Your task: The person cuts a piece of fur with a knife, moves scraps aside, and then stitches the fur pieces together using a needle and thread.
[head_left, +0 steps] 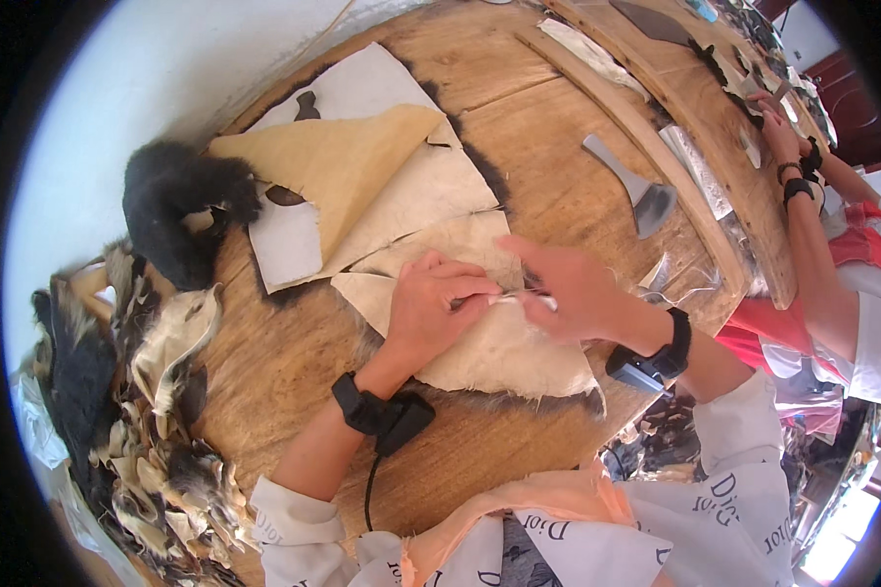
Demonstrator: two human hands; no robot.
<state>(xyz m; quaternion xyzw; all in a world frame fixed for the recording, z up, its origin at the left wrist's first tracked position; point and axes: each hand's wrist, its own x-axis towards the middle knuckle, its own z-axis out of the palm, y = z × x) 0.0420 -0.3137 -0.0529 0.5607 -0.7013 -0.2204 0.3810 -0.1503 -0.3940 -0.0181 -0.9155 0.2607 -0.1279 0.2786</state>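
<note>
A pale hide (pixel 509 357) lies skin side up under my hands, with dark fur peeping out at its lower edge. My left hand (pixel 439 301) is closed, thumb and fingertips pinching a raised fold of this hide. Close beside it, my right hand (pixel 579 289) is closed too, its fingertips meeting at the same fold. A small whitish bit shows at the right fingertips, too small and blurred to name. Beyond my hands lies a larger white hide (pixel 362 88) with dark fur at its rim, and a tan paper-like sheet (pixel 362 161) is folded partly over it.
A broad metal blade with a handle (pixel 636 186) lies to the right, near long wooden boards (pixel 636 127). Black fur (pixel 171 210) and heaped fur scraps (pixel 157 460) are at the left. Clear thread or film (pixel 680 279) lies by the right edge. Another person's hands (pixel 778 137) work far right.
</note>
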